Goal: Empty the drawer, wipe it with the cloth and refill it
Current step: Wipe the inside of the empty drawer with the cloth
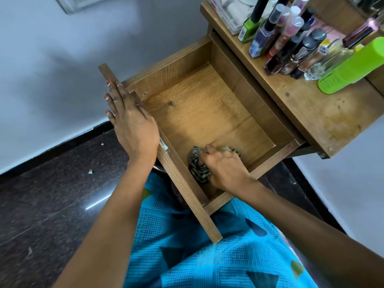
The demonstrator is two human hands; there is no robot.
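Observation:
The wooden drawer [207,104] is pulled out toward me and holds nothing but the cloth. My right hand [224,167] grips a crumpled patterned cloth [197,165] and presses it on the drawer's floor in the near corner. My left hand [128,119] lies flat with straight fingers on the drawer's front panel, at its left end. Part of the cloth is hidden under my right hand.
On the wooden tabletop [311,113] above the drawer stand several nail polish bottles [278,38], a glass perfume bottle [330,57], a lime green bottle [353,67] lying on its side and a clear box [230,13]. Dark stone floor [52,194] lies to the left.

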